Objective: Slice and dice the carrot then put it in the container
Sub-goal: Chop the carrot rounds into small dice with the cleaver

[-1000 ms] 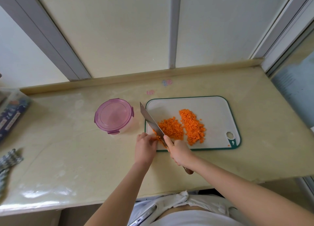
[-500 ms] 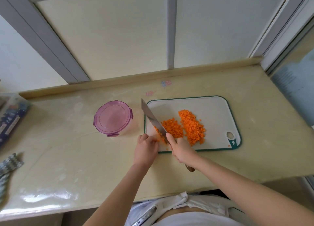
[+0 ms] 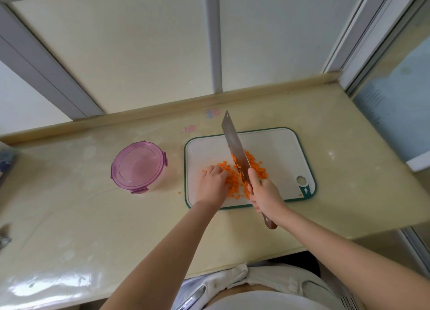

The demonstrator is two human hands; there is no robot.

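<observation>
Pale worktop [image 3: 93,216] below the wall panels [image 3: 151,48] carries the cutting board [image 3: 274,146], with the diced carrot [image 3: 232,182] heaped between both hands: right hand [image 3: 265,193] fingers wrapped round the knife [image 3: 233,146] handle, left hand [image 3: 211,185] fingers loosely bent on the heap's left edge, gripping nothing. I judge dicing nearly done and gathering in hand; next I'd need the lidded container [image 3: 138,167], beside the board, opened.

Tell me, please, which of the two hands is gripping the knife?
The right hand grips the knife by its handle; the left hand only rests on the diced carrot.
</observation>
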